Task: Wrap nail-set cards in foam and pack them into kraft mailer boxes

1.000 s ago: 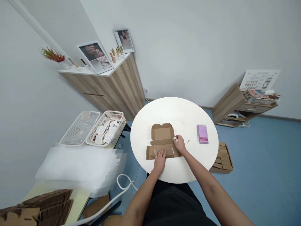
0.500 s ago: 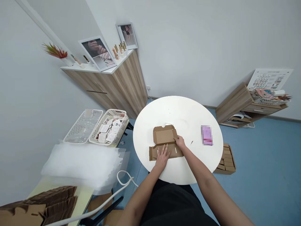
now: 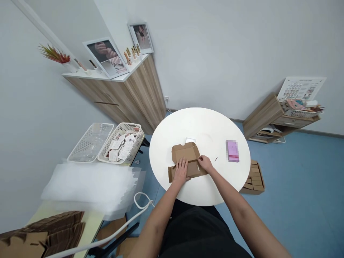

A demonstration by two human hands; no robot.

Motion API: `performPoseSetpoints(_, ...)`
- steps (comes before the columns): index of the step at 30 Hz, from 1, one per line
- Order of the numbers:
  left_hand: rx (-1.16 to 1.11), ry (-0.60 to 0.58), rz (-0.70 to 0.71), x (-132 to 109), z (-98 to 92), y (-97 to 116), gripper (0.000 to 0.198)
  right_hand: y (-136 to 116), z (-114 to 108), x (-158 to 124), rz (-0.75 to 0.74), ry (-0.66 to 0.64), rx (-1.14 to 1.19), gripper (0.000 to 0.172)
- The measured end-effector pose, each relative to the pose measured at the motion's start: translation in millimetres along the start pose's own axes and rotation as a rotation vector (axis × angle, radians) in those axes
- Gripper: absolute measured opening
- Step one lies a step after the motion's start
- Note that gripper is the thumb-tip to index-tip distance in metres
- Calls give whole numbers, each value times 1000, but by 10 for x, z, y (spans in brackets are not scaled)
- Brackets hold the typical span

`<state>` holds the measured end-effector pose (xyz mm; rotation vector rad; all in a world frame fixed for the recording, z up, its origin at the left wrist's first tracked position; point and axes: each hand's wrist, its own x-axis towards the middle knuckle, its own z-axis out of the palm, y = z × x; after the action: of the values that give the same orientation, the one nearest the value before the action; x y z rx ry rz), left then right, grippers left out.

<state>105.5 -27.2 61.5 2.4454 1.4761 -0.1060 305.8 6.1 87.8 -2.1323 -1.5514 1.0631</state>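
A brown cardboard mailer box (image 3: 185,152), partly unfolded, lies on the round white table (image 3: 204,123). Its lid panel points away from me and the near panel lies towards my body. My left hand (image 3: 181,171) rests on the near panel with its fingers stretched out across the crease. At the right end of that crease, my right hand (image 3: 205,163) pinches a side flap of the box between thumb and fingers. A small white item (image 3: 190,140) shows from behind the lid's far edge. To the right lies a pixelated purple packet (image 3: 232,151).
Left of the table, a side table holds a white basket of cards (image 3: 122,145), a basket of clear plastic (image 3: 92,143), white foam sheets (image 3: 91,186) and flat cardboard (image 3: 53,229). A carton of small boxes (image 3: 254,179) stands on the floor at right. A white cable (image 3: 120,231) crosses the lower left.
My left hand has slid left and up towards the crease on the near panel. My right hand keeps its hold at the flap. The whole view has shifted slightly.
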Motion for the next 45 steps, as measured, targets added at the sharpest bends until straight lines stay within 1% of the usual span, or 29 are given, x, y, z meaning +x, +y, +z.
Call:
performPoseSetpoints(2,-21,12,-20,-5,14,47,123,22,3,-66,-12,-22,-105,16)
performPoseSetpoints(5,-36,13,-58,-23,41,146,122,37,69,-112,-8,-28,-207,18)
performPoseSetpoints(10,-39,27,-113,-70,108,256,118,86,205,-101,-12,-8,-229,19)
performPoseSetpoints(13,-43,25,-114,-81,125,258,117,138,208,-134,-42,4,-224,18)
performPoseSetpoints(16,-59,29,-118,-71,132,279,117,203,182,-243,-46,42,-237,15)
performPoseSetpoints(19,-69,43,-167,-56,156,350,116,292,197,-388,17,39,-244,17)
performPoseSetpoints(22,-82,53,-217,-46,194,428,115,376,266,-479,114,-24,-208,19)
performPoseSetpoints(24,-94,63,-231,-46,212,462,114,408,315,-480,145,-42,-147,20)
performPoseSetpoints(27,-122,76,-253,-53,219,495,113,423,355,-410,161,-42,-88,16)
performPoseSetpoints(31,-142,83,-286,-61,209,535,109,435,352,-306,189,-68,-75,11)
performPoseSetpoints(33,-149,85,-290,-64,205,549,107,451,346,-287,192,-84,-52,12)
performPoseSetpoints(35,-154,89,-284,-65,203,551,107,468,341,-286,193,-93,-15,14)
performPoseSetpoints(39,-177,84,-263,-59,189,492,106,485,329,-289,209,-114,55,11)
performPoseSetpoints(42,-189,48,-222,-55,128,377,101,464,324,-271,229,-137,74,10)
performPoseSetpoints(45,-162,-15,-171,-57,10,230,98,402,333,-277,246,-127,90,12)
